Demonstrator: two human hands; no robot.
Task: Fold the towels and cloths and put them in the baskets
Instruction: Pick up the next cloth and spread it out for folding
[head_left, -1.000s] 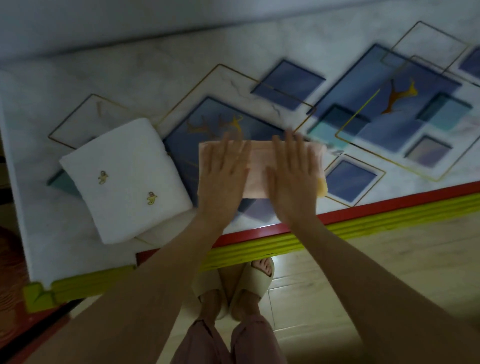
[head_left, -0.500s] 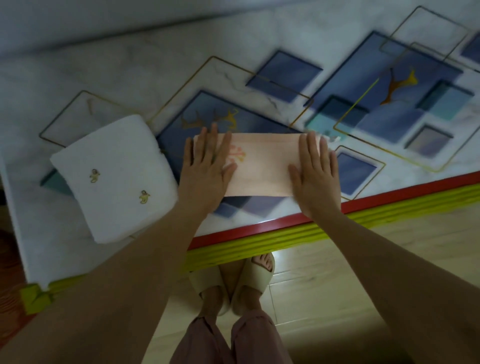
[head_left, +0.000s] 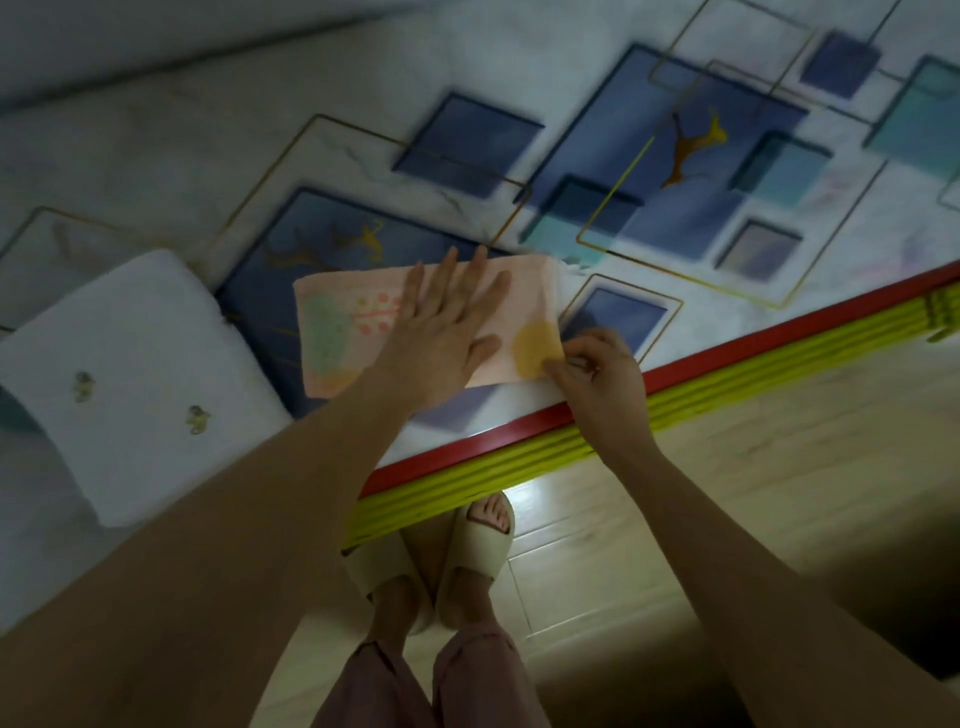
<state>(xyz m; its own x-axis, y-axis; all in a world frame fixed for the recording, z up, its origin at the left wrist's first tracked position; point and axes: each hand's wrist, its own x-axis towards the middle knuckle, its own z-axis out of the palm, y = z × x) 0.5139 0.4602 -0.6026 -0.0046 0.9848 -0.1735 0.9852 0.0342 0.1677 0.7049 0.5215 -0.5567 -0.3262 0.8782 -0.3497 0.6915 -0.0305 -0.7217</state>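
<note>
White towel (head_left: 130, 384): folded into a thick square, lying at the left end of the table (head_left: 156, 156), its near corner close to the front edge. Two small yellow motifs show on top. Nothing touches it. It reads as finished and set aside to leave the middle free.

Pink cloth (head_left: 353, 332): a folded strip with green, orange and yellow print, lying flat along the front edge of the table, just right of the white towel and apart from it. It sits close to the person, likely for an easy reach while folding.

Left hand (head_left: 447, 332): laid flat on the middle of the pink cloth, fingers straight and slightly spread, palm down. It appears to pin the layers so they do not slide.

Right hand (head_left: 597, 374): at the cloth's right end, near the red front edge (head_left: 727, 353), fingers curled and thumb and fingertips pinching the near right corner by the yellow patch. Judged ready to lift that end over for the next fold.

Baskets: none in view, so both pieces remain unstowed.

Floor: the person's feet in pale slippers (head_left: 467, 551) stand below the edge.
</note>
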